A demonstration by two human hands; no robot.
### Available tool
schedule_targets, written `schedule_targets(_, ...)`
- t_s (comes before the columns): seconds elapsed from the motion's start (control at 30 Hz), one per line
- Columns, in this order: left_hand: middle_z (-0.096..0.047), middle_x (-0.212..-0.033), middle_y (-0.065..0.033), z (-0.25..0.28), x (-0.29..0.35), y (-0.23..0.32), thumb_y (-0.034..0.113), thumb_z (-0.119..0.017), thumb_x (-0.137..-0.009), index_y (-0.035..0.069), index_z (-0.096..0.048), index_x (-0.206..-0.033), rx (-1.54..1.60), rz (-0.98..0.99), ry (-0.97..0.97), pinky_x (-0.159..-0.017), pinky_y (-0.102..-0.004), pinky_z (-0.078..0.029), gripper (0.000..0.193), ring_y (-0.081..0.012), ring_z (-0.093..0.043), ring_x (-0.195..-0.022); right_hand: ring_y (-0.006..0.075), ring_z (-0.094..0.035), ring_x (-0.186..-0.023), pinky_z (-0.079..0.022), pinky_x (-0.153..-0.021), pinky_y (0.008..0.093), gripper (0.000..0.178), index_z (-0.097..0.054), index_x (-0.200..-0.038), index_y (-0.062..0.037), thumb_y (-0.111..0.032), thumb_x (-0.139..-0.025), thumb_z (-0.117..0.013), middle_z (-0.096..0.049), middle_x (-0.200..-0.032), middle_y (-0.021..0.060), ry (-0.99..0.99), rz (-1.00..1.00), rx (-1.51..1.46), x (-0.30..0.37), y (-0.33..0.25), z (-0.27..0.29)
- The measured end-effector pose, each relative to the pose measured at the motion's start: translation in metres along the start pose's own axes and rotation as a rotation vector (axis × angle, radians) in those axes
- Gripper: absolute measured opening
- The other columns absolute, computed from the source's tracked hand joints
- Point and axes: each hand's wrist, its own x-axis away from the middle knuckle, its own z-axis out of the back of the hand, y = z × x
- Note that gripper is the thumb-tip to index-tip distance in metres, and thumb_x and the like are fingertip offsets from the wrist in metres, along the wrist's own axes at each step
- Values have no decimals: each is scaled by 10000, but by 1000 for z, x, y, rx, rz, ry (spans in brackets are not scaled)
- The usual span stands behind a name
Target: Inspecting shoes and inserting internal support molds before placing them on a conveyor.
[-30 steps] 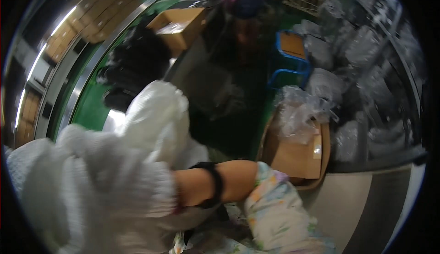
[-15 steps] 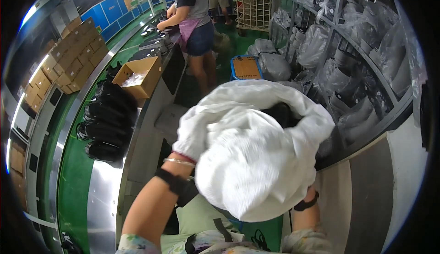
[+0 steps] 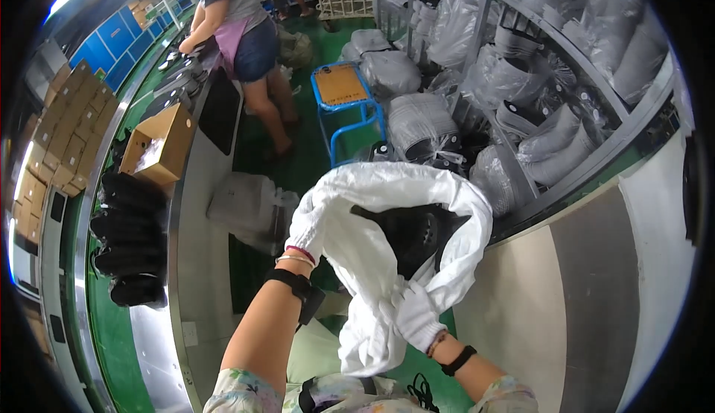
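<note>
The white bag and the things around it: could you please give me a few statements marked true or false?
1. Both gloved hands, left hand and right hand, grip the white bag. True.
2. The bag holds red fruit. False: a dark item shows in its opening.
3. The blue stool lies overturned. False: it stands upright.
4. An open cardboard box sits on the green conveyor. True.

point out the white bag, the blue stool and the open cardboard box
white bag [image 3: 372, 256], head view, on the cloth below its open mouth
blue stool [image 3: 340, 85], head view, on its orange seat
cardboard box [image 3: 170, 136], head view, on its outer side wall
</note>
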Motion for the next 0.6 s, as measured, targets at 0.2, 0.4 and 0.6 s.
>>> schedule_targets(0.2, -484, -1512, -229, 59, 43, 21, 380, -727, -913, 46, -320, -1562, -584, -26, 43, -1056, -358, -474, 836, -324, -599, -1276, 344, -706, -891, -561, -791, 493, 197, -709, -1001, -136, -238, -864, -611, -723, -953, 153, -596, -214, -189, -14, 33, -42)
schedule_targets(0.4, -671, -1259, -158, 183, 233, -29, 183, -743, -913, 46, -586, -1371, -745, -262, 471, -897, -356, -570, 503, -269, -717, -1025, 374, -679, -987, -534, -907, 481, 461, -663, -1204, -76, -336, -828, -716, -715, -1080, 183, -998, 275, -237, -115, 26, 16)
schedule_targets(0.6, -675, -1243, -172, 196, 455, -121, 310, -656, -938, 60, -638, -1275, -400, 474, 1388, -965, -411, -525, 420, -339, -662, -1111, 308, -636, -868, -507, -799, 442, 362, -658, -1133, -59, -131, -795, -768, -661, -923, 123, -266, 694, -693, -294, -144, 41)
